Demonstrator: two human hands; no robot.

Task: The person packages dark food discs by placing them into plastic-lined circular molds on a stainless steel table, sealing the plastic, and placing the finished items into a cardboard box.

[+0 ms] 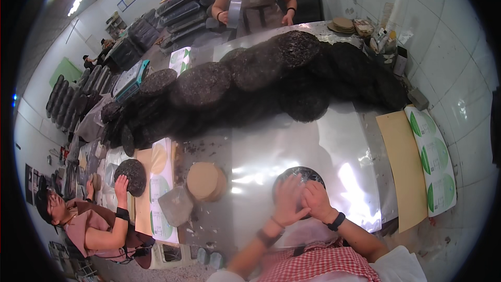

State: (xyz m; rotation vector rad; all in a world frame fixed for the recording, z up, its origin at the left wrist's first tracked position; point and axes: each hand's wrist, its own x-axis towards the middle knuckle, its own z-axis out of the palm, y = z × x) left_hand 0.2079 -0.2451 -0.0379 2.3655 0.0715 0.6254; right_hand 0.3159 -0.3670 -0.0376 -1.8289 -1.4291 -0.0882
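A round dark cake wrapped in clear plastic [309,172] lies on the table before me, partly hidden under my hands. On its left part rests my left hand [287,199], fingers stretched and blurred. Against it, my right hand [316,199] presses on the cake's middle with bent fingers. Neither hand is seen to grip anything; how the plastic is folded beneath them cannot be made out. Around the cake spreads a large sheet of clear plastic film [266,145]. To the left sits a stack of round brown cardboard discs [205,180].
Dark, rough round cakes [203,82] form a long heap across the table. Brown paper and printed label sheets [430,160] lie at right, others [160,192] at left beside a clear plastic piece [176,205]. A co-worker [98,231] handles a cake at left; another person [256,4] stands opposite.
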